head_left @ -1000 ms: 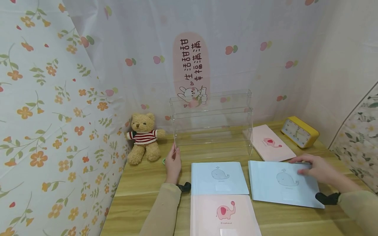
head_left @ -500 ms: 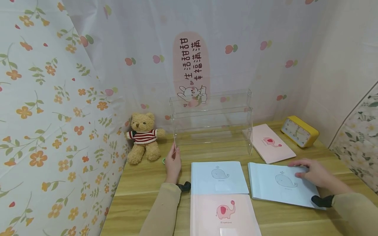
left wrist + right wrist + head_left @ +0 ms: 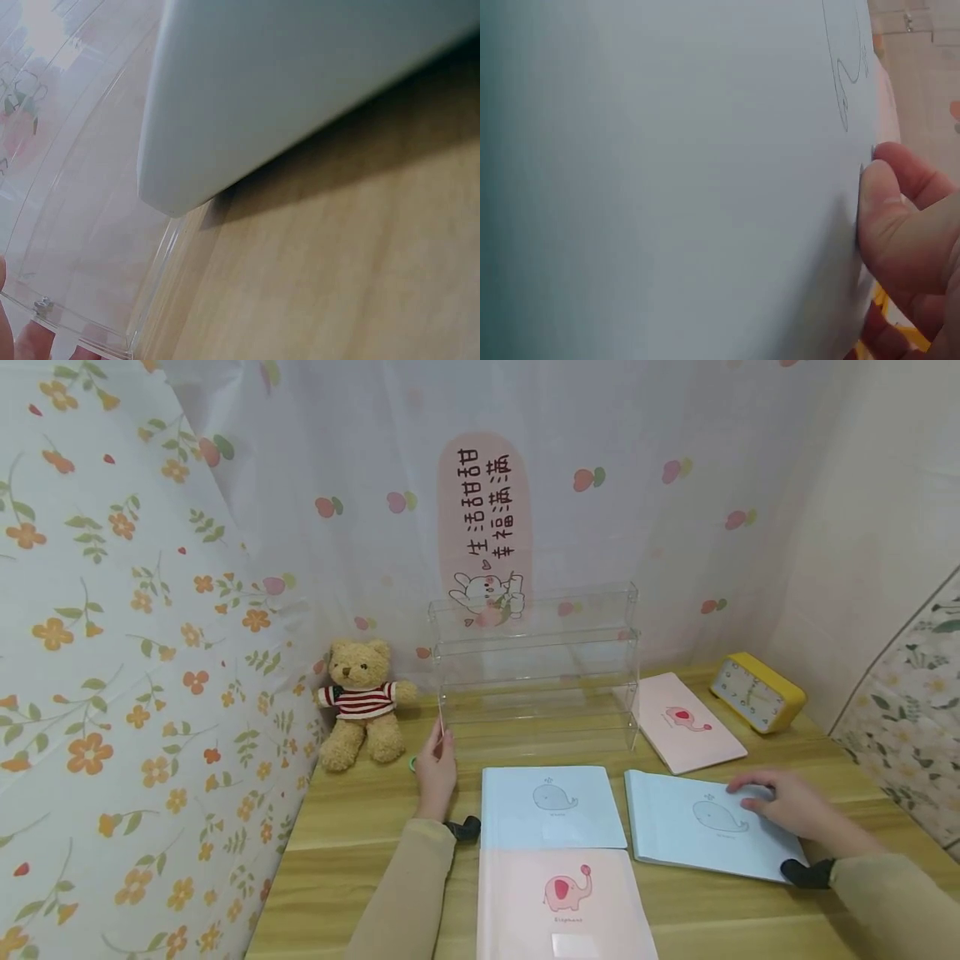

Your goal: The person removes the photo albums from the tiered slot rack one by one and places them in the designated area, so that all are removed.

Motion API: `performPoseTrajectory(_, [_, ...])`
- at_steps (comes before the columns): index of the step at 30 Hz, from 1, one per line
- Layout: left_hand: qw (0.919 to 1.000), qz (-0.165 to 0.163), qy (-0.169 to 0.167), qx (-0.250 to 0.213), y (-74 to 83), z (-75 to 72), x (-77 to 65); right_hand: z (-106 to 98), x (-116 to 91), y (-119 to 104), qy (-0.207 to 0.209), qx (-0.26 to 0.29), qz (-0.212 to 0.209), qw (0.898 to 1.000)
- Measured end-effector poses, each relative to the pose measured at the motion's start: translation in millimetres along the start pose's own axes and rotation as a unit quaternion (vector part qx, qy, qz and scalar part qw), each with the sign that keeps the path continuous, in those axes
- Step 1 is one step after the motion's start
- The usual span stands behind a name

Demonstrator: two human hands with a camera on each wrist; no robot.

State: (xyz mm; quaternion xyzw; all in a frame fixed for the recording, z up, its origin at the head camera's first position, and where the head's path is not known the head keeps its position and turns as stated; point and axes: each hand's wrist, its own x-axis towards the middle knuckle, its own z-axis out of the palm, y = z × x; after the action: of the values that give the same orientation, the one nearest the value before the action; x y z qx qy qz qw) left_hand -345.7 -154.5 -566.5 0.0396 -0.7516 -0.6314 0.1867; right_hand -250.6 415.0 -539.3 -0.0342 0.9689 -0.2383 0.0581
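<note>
My left hand [image 3: 437, 777] grips the lower left side panel of a clear acrylic tiered rack [image 3: 536, 695]. In the left wrist view its fingertips [image 3: 34, 341] show at the rack's bottom corner. On the right, my right hand [image 3: 787, 806] pinches the far edge of a pale blue whale-print booklet [image 3: 678, 827]. The right wrist view shows the thumb [image 3: 889, 217] at the booklet's edge, with other fingers partly hidden behind it. Another blue whale booklet [image 3: 510, 810] lies before the rack, with a pink elephant booklet [image 3: 517, 902] directly below it.
Another pink elephant booklet [image 3: 678, 727] lies behind the right-hand blue one, beside a yellow alarm clock [image 3: 757, 693]. A teddy bear [image 3: 363, 702] sits left of the rack on the wooden table [image 3: 352, 827]. Printed cloth [image 3: 360, 443] hangs behind.
The right-hand blue booklet has shifted slightly towards me, away from the pink one behind it, with my right hand moving along. My left hand keeps its place on the rack.
</note>
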Motion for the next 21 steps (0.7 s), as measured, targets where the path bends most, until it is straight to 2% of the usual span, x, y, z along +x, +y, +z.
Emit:
performPoseTrajectory(8, [1.0000, -0.004, -0.005, -0.002, -0.8, 0.2, -1.6, 1.0, -1.2, -13.2, -0.015, -0.027, 0.008, 0.999])
performPoseTrajectory(12, [1.0000, 0.009, -0.002, -0.003, 5.6, -2.4, 1.6, 1.1, -0.1, -26.8, -0.021, -0.043, 0.021, 0.999])
performPoseTrajectory(17, [0.9994, 0.033, 0.001, -0.003, 25.4, -7.9, 3.1, -2.1, -1.6, -47.7, -0.014, -0.087, 0.008, 0.996])
performPoseTrajectory(21, [0.9959, 0.088, -0.001, 0.019, 51.5, -16.1, -2.5, -4.3, -5.6, -76.2, 0.042, -0.102, -0.045, 0.993])
